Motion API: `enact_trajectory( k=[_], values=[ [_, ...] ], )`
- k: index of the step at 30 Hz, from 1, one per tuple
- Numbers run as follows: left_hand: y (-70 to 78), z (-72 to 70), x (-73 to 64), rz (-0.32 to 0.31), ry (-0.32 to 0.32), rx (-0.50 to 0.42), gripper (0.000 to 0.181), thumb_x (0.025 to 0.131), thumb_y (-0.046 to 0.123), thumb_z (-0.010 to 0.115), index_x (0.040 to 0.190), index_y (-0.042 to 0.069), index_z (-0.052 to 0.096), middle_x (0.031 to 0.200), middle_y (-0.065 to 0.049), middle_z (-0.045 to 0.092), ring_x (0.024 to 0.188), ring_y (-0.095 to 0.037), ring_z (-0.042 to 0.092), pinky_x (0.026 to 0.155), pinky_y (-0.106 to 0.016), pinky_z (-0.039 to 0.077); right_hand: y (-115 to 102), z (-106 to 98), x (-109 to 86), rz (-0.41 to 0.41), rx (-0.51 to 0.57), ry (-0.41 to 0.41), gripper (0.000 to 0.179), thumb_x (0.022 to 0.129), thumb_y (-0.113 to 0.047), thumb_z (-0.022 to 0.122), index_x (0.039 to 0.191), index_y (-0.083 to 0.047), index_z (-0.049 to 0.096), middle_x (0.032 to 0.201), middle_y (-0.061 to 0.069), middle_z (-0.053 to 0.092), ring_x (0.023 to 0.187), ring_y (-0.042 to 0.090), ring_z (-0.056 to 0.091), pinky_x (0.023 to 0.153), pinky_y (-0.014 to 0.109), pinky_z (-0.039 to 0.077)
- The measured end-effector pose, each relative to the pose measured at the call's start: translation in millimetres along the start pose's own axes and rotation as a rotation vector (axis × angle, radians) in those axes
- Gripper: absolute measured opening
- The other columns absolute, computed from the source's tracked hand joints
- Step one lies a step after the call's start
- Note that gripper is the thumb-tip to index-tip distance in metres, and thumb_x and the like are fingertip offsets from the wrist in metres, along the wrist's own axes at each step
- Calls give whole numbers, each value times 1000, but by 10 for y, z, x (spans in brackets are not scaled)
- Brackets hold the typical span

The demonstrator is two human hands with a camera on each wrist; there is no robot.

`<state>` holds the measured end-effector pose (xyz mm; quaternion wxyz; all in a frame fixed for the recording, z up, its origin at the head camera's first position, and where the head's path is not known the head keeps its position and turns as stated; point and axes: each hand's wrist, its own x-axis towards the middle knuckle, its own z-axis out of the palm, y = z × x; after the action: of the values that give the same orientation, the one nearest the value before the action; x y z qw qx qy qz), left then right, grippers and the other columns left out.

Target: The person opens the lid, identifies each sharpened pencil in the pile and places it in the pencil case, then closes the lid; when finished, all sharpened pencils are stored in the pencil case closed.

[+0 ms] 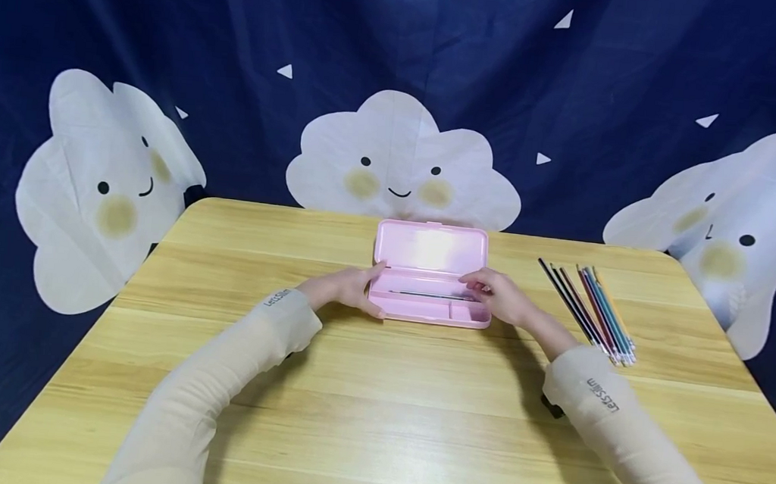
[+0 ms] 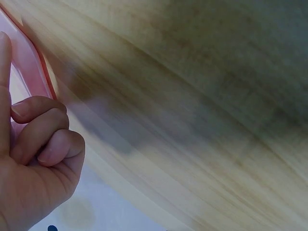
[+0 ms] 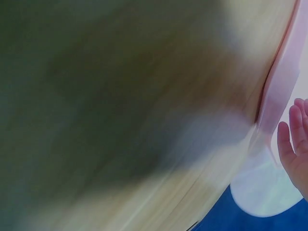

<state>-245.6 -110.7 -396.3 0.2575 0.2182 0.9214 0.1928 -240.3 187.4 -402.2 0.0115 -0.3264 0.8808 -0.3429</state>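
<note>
The pink pencil case [image 1: 417,309] sits open near the middle of the table's [image 1: 402,410] far edge, its lid [image 1: 429,247] tipped back toward that edge; wood separates it from the loose pencils [image 1: 587,315] fanned at right, and more tabletop spreads nearer, between the sleeves [image 1: 242,352]; a thin pencil [image 1: 425,295] lies inside; the left hand [image 1: 346,286] grips the case's left wall; the right hand [image 1: 503,297] hangs over its right end, fingers loosely bent and released.
</note>
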Motion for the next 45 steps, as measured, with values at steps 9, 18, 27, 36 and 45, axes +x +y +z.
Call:
enact_trajectory(
  k=[9,18,27,36,45],
  values=[
    [-8,3,10,-10,-10,5,107,75,46,70,147,10,0,146,-25,22,133,-30,27,110,-37,21,165,-188,-235,64,-25,46,27,81,15,54,108,15,56,89,22,61,83,32,57,76,44,50],
    [-3,6,12,-8,-3,-3,108,74,46,71,147,10,0,146,-24,23,133,-29,27,110,-37,21,290,-433,-545,198,-96,47,36,85,7,55,119,15,48,93,23,59,87,37,58,77,46,47],
    [-9,5,4,-8,-3,3,107,75,47,70,147,10,0,145,-24,24,133,-29,28,110,-37,22,493,-643,-815,260,-195,130,37,86,-2,59,118,14,49,86,20,61,76,29,56,65,35,44],
    [-9,15,9,-5,2,1,107,75,46,71,147,11,0,145,-24,24,133,-29,28,109,-36,23,650,-760,-965,378,-228,101,38,83,-3,59,115,15,48,84,22,58,80,37,55,70,47,44],
    [-4,12,5,-8,0,-12,107,75,45,71,147,10,0,146,-25,23,133,-30,27,110,-37,22,642,-772,-977,429,-331,-12,44,75,10,54,117,20,43,82,23,54,76,36,52,66,48,43]
  ],
)
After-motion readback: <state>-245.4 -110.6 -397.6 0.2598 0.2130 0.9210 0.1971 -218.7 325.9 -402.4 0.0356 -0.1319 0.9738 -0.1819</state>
